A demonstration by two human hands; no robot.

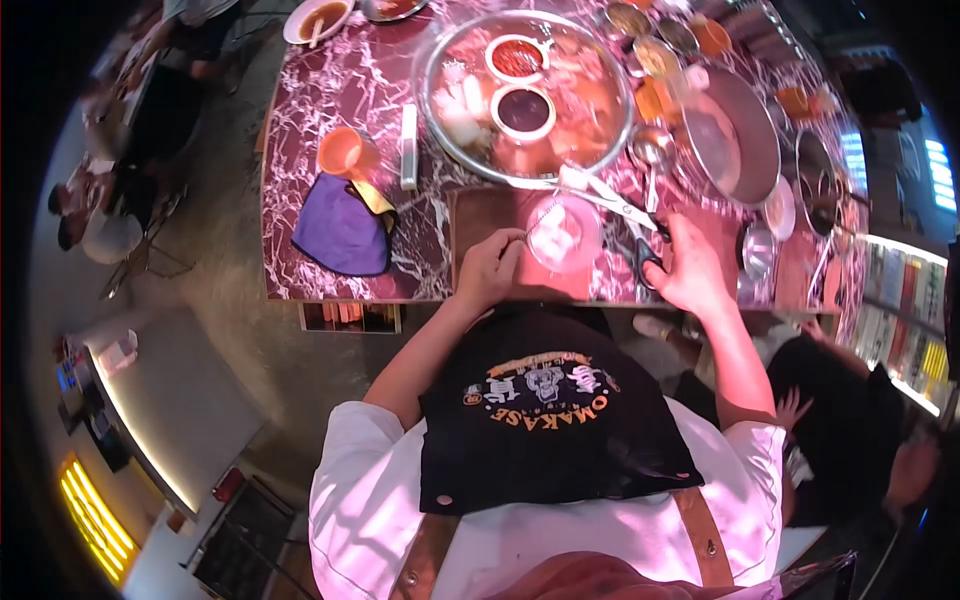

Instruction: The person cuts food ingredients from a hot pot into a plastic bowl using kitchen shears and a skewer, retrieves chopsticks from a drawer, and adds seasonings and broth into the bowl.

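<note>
My right hand (692,264) grips a pair of scissors (622,207) with dark handles. The metal blades point up and to the left, over the far side of a small pinkish bowl (592,245). White pieces (553,236) lie in the bowl. At the bowl's left side, my left hand (489,268) is closed around a thin metal utensil (533,228) that reaches over the white pieces; its exact kind is hard to make out. Just beyond the bowl sits a large round platter (432,122) of food, with a red sauce cup (517,59) and a dark sauce cup (523,111).
A purple cloth (342,229) and an orange cup (344,152) are on the marbled table (425,255) at left, near a pale narrow box (409,147). On the right stand a large metal pot (765,130) and several small dishes. A person (840,425) is close by at lower right.
</note>
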